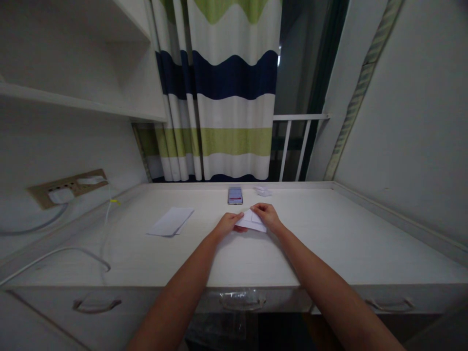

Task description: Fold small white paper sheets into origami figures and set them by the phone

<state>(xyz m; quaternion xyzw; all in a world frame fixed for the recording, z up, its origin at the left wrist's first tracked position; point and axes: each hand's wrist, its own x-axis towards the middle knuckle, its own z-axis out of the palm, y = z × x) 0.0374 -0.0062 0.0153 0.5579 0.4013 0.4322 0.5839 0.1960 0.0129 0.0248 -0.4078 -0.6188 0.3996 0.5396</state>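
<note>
1. The folded paper (251, 221) lay flat on the white desk (329, 243), near the middle and towards the front edge, at 6 o'clock from the smartphone (235, 195).
2. The left hand (227, 225) held the paper's 9 o'clock corner with the fingers drawn close together and bearing down on it.
3. The right hand (267, 215) gripped the 2 o'clock edge, with narrow, curled fingers closed on the sheet.
4. Step in hand, as judged: a fold was being set, with both hands pinning the paper against the desk.
5. Any further crease would call for aligned edges and firm pressure along the fold line, with one hand anchoring the sheet.
6. The paper appeared roughly triangular. Its long axis ran from 9 to 3 o'clock, and the apex pointed to 12 o'clock, towards the smartphone.
7. Loose paper sheets (171, 222) lay well apart at 9 o'clock from the left hand.
</note>
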